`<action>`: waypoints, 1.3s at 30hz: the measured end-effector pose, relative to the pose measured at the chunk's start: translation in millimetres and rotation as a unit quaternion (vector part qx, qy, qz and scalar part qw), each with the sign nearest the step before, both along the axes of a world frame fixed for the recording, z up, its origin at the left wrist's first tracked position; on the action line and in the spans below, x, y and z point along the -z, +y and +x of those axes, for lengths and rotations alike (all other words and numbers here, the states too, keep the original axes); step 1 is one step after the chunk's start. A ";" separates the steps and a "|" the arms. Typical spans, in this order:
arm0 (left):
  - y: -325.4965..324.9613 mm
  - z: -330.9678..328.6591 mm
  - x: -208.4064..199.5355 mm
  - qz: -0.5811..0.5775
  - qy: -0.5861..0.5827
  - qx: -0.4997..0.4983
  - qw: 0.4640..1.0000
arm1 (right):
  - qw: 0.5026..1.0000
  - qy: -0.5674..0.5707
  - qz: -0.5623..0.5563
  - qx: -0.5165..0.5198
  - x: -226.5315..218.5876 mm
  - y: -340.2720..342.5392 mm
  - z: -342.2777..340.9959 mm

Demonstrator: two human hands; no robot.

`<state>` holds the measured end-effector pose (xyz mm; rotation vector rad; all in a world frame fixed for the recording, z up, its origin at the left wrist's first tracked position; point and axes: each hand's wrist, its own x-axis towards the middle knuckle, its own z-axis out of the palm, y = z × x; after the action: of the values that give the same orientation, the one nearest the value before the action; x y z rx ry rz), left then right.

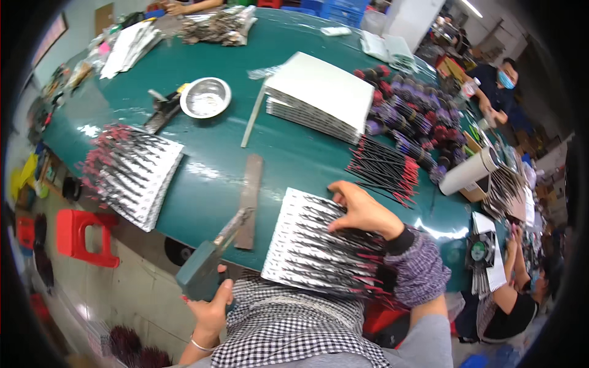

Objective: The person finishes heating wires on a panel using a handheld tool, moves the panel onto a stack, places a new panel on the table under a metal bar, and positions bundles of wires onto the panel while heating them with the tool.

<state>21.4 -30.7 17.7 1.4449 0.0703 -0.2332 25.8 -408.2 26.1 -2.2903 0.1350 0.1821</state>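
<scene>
In my left hand (213,306) is a dark green gun-shaped tool (201,270) with a long metal front end; its exact kind I cannot make out. The fingers wrap round its grip, and its metal end reaches over a flat brown strip (248,199) on the table. My right hand (367,211), thumb and forefinger apart, rests over the upper right of a white patterned sheet (285,230). Rows of thin black pieces with red ends (343,257) lie across this sheet at the table's near edge. Loose black red-ended pieces (383,162) lie just beyond my right hand.
A stack of white sheets (322,89) and purple-red bundles (423,116) lie farther back. At left are a metal bowl (206,98), another filled sheet (135,175) and a red stool (89,236). A white roll (469,172) lies at right; co-workers (497,89) sit nearby.
</scene>
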 end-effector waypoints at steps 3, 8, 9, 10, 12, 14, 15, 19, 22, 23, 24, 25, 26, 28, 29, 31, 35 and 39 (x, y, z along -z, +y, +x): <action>-1.2 1.1 -2.7 -0.026 -0.012 -0.005 1.000 | 0.997 0.017 -0.063 -0.051 8.5 1.6 -4.5; 14.2 -4.0 -3.7 -0.043 -0.033 -0.043 0.998 | 0.991 0.051 -0.067 -0.105 2.7 -1.5 -18.3; 17.1 -5.0 -5.8 -0.049 -0.040 -0.075 0.995 | 0.988 0.075 -0.055 -0.127 -11.3 3.0 -18.2; 19.8 -5.5 -6.5 -0.056 -0.046 -0.105 0.992 | 0.983 0.099 -0.044 -0.147 -29.3 8.3 -21.4; 33.6 0.8 2.0 -0.051 -0.063 -0.117 0.990 | 0.980 0.044 0.062 -0.184 -43.1 17.0 -28.5; 47.1 7.5 3.9 -0.038 -0.082 -0.160 0.983 | 0.963 0.180 0.075 -0.187 -67.1 41.0 -28.3; 52.7 11.6 2.1 -0.044 -0.102 -0.204 0.973 | 0.962 0.192 0.052 -0.188 -84.0 61.3 -26.0; 89.6 19.8 8.3 -0.079 -0.149 -0.300 0.939 | 0.976 0.137 0.078 -0.151 -116.2 93.8 -21.6; 114.0 15.9 5.0 -0.072 -0.154 -0.345 0.923 | 0.986 0.053 0.089 -0.129 -136.9 96.9 -11.5; 124.3 14.2 10.0 -0.053 -0.169 -0.361 0.916 | 0.988 0.009 0.092 -0.121 -150.6 99.2 -8.2; 130.7 11.8 10.6 -0.052 -0.169 -0.369 0.913 | 0.988 -0.034 0.095 -0.116 -165.4 102.1 -2.6; 136.1 10.8 11.5 -0.061 -0.185 -0.409 0.891 | 0.987 -0.087 0.107 -0.084 -173.8 97.7 5.4; 143.1 9.2 12.2 -0.069 -0.201 -0.450 0.867 | 0.981 -0.140 0.119 -0.054 -180.9 94.9 17.4; 162.4 6.8 25.0 -0.076 -0.197 -0.441 0.872 | 0.927 -0.263 0.267 -0.005 -198.6 96.7 45.6; 168.7 5.0 26.0 -0.078 -0.194 -0.459 0.864 | 0.906 -0.278 0.318 0.010 -200.2 91.7 61.6; 177.5 -0.4 17.8 -0.075 -0.198 -0.503 0.838 | 0.861 -0.275 0.424 0.054 -181.7 77.4 96.9; 202.9 -8.1 29.7 -0.067 -0.209 -0.542 0.811 | 0.714 -0.128 0.688 -0.003 -82.7 114.4 127.3; 220.7 -8.2 31.4 -0.067 -0.211 -0.583 0.782 | 0.696 -0.088 0.711 0.049 -10.9 223.4 129.4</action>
<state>13.3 189.9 -13.6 1.0488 0.5487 1.0873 155.2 -184.8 37.0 -0.7076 -0.0109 -0.0228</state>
